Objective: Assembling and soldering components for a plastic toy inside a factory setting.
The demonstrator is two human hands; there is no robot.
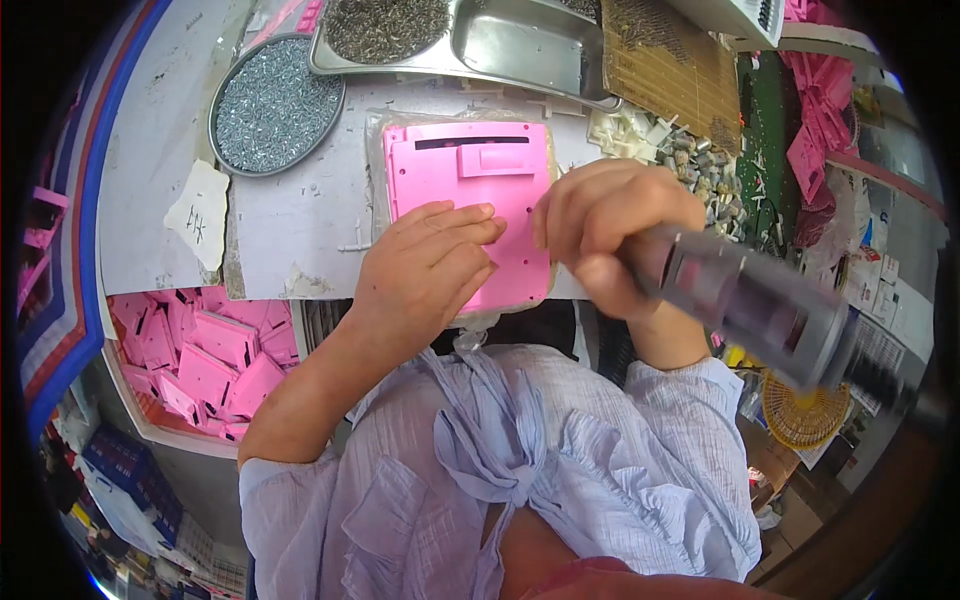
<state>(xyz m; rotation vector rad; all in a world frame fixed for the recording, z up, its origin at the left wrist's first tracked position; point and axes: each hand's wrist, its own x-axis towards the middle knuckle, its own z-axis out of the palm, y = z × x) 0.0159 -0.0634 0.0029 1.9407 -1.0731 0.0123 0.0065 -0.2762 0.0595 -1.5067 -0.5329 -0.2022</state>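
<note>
A pink plastic casing [510, 205] lies on a plastic-wrapped pad [376, 135] at the table's near edge. It has a dark slot along its far side, a raised rectangular block and several small holes. My left hand [425, 265] rests on its left part, fingers stretched out over the surface. Over the casing's right edge, my right hand [625, 215] is closed round the front end of a dark grey electric screwdriver [755, 300]. The tool is tilted, its body running down to the right. My right hand hides its tip.
A round dish [281, 174] of small silvery screws and a steel tray [525, 50] with darker screws stand at the back. Cardboard [680, 75], white plastic parts [622, 135] and metal cylinders [708, 165] lie right. Pink casings [205, 365] fill a box at lower left.
</note>
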